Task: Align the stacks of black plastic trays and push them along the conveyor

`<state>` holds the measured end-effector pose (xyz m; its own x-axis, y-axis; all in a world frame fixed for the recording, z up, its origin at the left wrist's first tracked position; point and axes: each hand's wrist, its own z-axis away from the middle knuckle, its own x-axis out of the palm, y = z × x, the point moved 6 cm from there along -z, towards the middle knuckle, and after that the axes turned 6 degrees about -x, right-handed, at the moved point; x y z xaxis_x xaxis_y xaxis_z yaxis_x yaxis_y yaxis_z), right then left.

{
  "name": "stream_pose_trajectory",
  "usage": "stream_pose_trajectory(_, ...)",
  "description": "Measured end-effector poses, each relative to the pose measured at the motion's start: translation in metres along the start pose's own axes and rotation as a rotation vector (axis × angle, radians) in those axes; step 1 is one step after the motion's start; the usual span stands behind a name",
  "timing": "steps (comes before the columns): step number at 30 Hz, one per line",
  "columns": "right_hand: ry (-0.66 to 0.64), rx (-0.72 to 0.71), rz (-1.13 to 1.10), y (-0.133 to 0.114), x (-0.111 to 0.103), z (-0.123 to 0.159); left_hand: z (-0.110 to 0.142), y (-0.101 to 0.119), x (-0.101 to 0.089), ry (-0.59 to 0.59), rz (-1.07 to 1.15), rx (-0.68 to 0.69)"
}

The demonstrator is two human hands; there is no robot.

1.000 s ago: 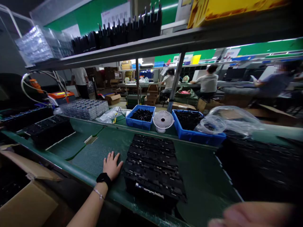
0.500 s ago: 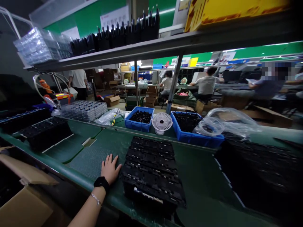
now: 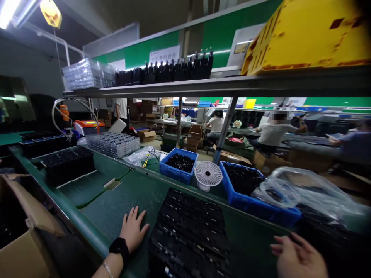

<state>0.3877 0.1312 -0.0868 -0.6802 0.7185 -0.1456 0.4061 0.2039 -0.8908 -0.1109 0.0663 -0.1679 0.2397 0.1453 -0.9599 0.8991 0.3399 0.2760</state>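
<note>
My left hand (image 3: 133, 231) lies palm down on the green worktop (image 3: 107, 204), its fingers (image 3: 141, 216) spread apart and holding nothing. The thumb is just beside the black parts (image 3: 188, 231), which sit in front of me in close rows, running off the bottom of my view; I can't tell whether thumb and parts touch. My right hand (image 3: 301, 256) hangs on the far side of them, well apart from the left. Its fingers are half curled and loosely apart, with nothing I can see between them, though they are blurred. Near it, at the edge of my view, is a dark pile (image 3: 333, 239), too dim to make out. I judge this a moment between grips: one hand steadies me, the other is in the air, and the rows are untouched as far as I can see. Getting hold of a part from here would, I think, call for bringing the right hand in over the rows, closing the fingers on one edge and not nudging the neighbours out of line. Behind the rows stand the left bin (image 3: 174, 173) and the right bin (image 3: 261, 211), both blue and full of small black pieces (image 3: 181, 162), with a white fan (image 3: 208, 174) between them.
</note>
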Motion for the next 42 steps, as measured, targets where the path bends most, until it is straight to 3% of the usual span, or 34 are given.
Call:
stream_pose_trajectory(3, -0.217, 0.114, 0.238, 0.04, 0.028, 0.012, 0.001, -0.001, 0.002, 0.006, 0.012, 0.0)
stream_pose_trajectory(5, -0.341, 0.081, 0.278, 0.054, 0.04, 0.016, 0.001, -0.003, 0.005, 0.01, 0.027, -0.001)
stream_pose_trajectory(9, -0.443, 0.063, 0.254, 0.06, 0.05, 0.019, -0.004, -0.009, 0.006, 0.008, 0.133, -0.034)
stream_pose_trajectory(12, -0.483, 0.063, 0.25, 0.06, 0.055, 0.022, -0.027, -0.005, -0.001, -0.017, 0.315, 0.01)
stream_pose_trajectory(16, -0.534, 0.007, 0.228, 0.06, 0.063, 0.03, -0.081, 0.026, -0.009, -0.078, 0.503, 0.211)
stream_pose_trajectory(21, -0.622, -0.054, 0.08, 0.045, 0.086, 0.042, -0.139, 0.087, 0.004, -0.218, 0.427, 0.485)
stream_pose_trajectory(24, -0.781, 0.032, -0.048, 0.032, 0.115, 0.042, -0.151, 0.121, 0.012, -0.312, 0.34, 0.605)
stream_pose_trajectory(27, -1.034, 0.059, -0.103, 0.023, 0.157, 0.037, -0.155, 0.146, 0.02, -0.387, 0.269, 0.708)
stream_pose_trajectory(30, -1.323, 0.065, -0.059, 0.029, 0.201, 0.036, -0.164, 0.156, 0.034, -0.399, 0.196, 0.75)
stream_pose_trajectory(32, -1.444, 0.051, -0.021, 0.033, 0.225, 0.038, -0.17, 0.159, 0.047, -0.388, 0.16, 0.753)
stream_pose_trajectory(36, -1.525, 0.019, -0.036, 0.027, 0.261, 0.049, -0.176, 0.166, 0.064, -0.365, 0.117, 0.747)
stream_pose_trajectory(42, -1.564, 0.028, -0.153, 0.008, 0.291, 0.067, -0.171, 0.188, 0.075, -0.391, 0.077, 0.787)
